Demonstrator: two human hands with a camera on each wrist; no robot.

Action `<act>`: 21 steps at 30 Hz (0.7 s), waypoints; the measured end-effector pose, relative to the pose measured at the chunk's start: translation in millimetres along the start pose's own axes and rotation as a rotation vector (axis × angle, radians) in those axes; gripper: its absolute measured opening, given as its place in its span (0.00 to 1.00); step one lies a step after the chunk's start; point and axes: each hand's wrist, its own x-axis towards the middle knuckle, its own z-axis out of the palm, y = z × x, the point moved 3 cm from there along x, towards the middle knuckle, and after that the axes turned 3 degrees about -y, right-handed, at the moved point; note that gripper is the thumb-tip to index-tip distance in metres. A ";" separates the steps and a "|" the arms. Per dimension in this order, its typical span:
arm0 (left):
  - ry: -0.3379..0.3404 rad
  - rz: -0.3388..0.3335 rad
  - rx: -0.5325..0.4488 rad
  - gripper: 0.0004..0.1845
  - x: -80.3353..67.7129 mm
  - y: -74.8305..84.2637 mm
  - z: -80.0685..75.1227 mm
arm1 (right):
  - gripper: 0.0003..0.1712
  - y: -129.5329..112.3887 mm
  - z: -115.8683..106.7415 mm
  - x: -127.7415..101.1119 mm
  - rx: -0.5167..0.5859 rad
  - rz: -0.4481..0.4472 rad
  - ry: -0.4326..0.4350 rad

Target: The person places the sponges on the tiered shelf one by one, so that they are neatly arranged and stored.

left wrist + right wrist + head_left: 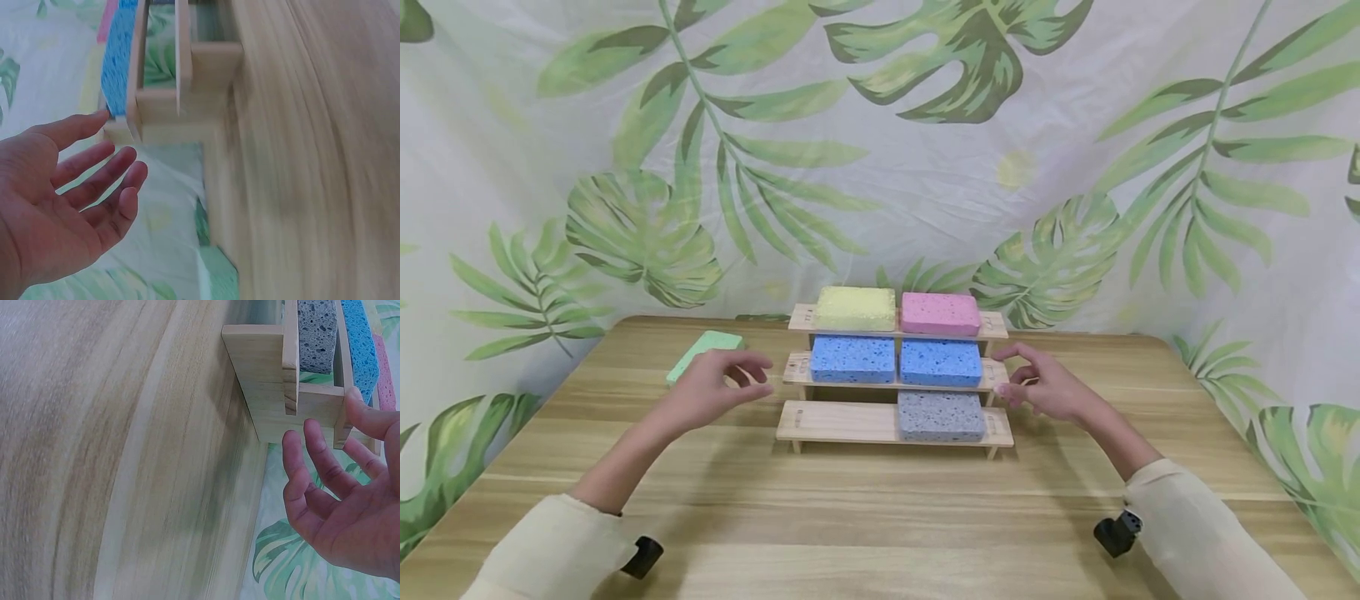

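A three-tier wooden rack (838, 422) stands at mid-table. Its top shelf carries a yellow sponge (855, 308) and a pink sponge (939, 314). Two blue sponges (853, 359) (941, 363) fill the middle shelf, and a grey sponge (942, 416) lies on the right of the bottom shelf. A green sponge (703, 352) rests on the table to the rack's left. My left hand (718, 387) hovers open just left of the rack (178, 75), holding nothing. My right hand (1037, 385) is open at the rack's right end (275, 394), fingertips close to the middle shelf.
The wooden table (880, 517) has bare surface in front of the rack. A leaf-print cloth (925, 150) hangs behind and along both sides. The left half of the bottom shelf holds nothing.
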 end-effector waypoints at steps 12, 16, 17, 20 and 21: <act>0.074 -0.146 0.069 0.19 -8.2 -45.9 -21.1 | 0.29 1.2 1.2 0.3 -0.002 -0.016 0.002; 0.089 -0.221 0.138 0.23 -10.7 -56.2 -29.7 | 0.29 0.7 1.2 0.0 -0.005 -0.025 -0.002; 0.084 -0.234 0.147 0.25 -10.9 -59.0 -31.2 | 0.29 0.8 1.1 -0.1 -0.006 -0.027 -0.001; 0.058 -0.269 0.178 0.28 -10.9 -67.0 -34.0 | 0.29 0.7 0.7 -0.1 -0.008 -0.023 0.003; 0.050 -0.275 0.188 0.29 -10.7 -69.9 -34.4 | 0.29 0.4 0.6 -0.2 -0.010 -0.021 0.005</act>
